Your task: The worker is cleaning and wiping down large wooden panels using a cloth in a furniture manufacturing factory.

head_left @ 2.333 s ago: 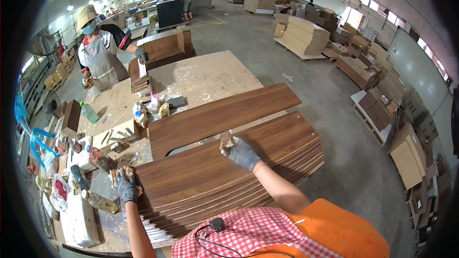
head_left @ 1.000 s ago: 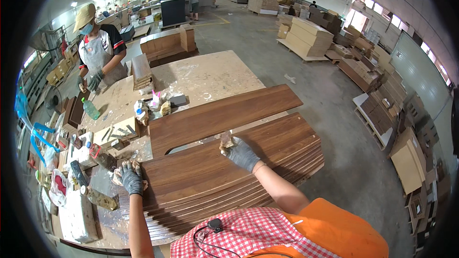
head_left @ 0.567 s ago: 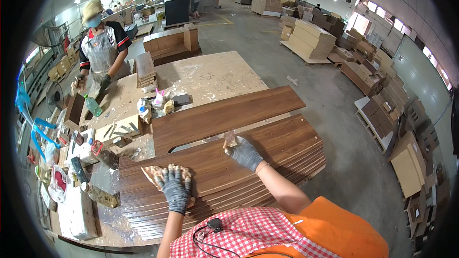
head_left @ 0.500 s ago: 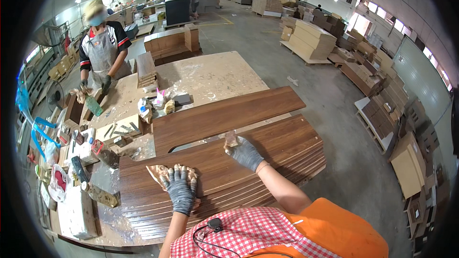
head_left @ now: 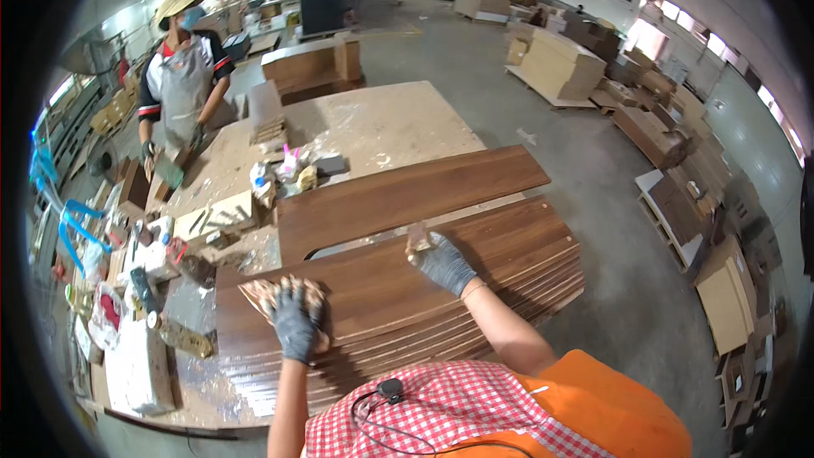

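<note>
Grey concrete floor [head_left: 543, 102] runs through a wide workshop, with pallets of pale boards [head_left: 560, 68] and darker furniture parts along the right wall. A large pale worktable [head_left: 381, 123], dusty and scuffed, fills the middle; its left end is crowded with small tools, bottles and rags. Across its near part lies a stack of dark brown wood-grain panels [head_left: 475, 288], fanned out so that their edges step down toward the person. One single dark panel [head_left: 407, 195] lies apart just behind the stack, tilted. At the table's far left corner a co-worker [head_left: 182, 76] in a grey apron and straw hat stands bent over the bench. The left hand [head_left: 292, 322], in a grey glove, presses flat with spread fingers on a worn brown sanding sheet [head_left: 263, 293] on the top panel's left part. The right hand [head_left: 441, 263], also gloved, rests on the same panel farther right, fingers curled round a small tan block [head_left: 417, 239].
</note>
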Demonstrator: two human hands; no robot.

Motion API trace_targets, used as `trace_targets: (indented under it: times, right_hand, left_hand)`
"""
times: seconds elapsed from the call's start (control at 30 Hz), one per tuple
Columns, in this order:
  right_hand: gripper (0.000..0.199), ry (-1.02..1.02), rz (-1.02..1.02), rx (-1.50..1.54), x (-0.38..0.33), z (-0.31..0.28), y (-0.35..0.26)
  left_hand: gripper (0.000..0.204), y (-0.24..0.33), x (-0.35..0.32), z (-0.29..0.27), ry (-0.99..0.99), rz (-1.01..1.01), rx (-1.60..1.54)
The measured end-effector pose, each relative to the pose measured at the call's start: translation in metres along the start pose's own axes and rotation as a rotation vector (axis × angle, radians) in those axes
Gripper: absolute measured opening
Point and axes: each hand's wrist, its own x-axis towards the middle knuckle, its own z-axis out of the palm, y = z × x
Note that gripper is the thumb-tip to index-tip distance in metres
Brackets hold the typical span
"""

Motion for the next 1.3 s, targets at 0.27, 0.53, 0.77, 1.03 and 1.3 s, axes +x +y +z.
trace_targets:
  times: [0.27,0.53,0.77,1.03,1.3]
  right_hand:
    - [0.030,-0.021,-0.035,-0.196,-0.002,-0.023,-0.009]
    - [0.022,0.006,-0.084,-0.088,0.015,-0.004,0.012]
    - [0.027,0.018,0.013,0.051,-0.004,-0.036,-0.006]
    - [0.024,0.002,-0.114,-0.058,-0.125,-0.058,-0.163]
    - [0.012,0.574,-0.717,-0.251,-0.184,-0.147,-0.324]
  left_hand:
    - [0.056,-0.078,0.046,-0.002,0.032,-0.326,0.170]
    - [0.052,0.120,-0.010,0.009,-0.116,0.299,-0.067]
    - [0.054,0.017,0.029,0.030,-0.074,0.182,-0.181]
    - [0.048,-0.135,0.017,0.010,0.113,-0.202,-0.043]
    - [0.046,-0.128,0.019,0.010,0.128,-0.357,-0.182]
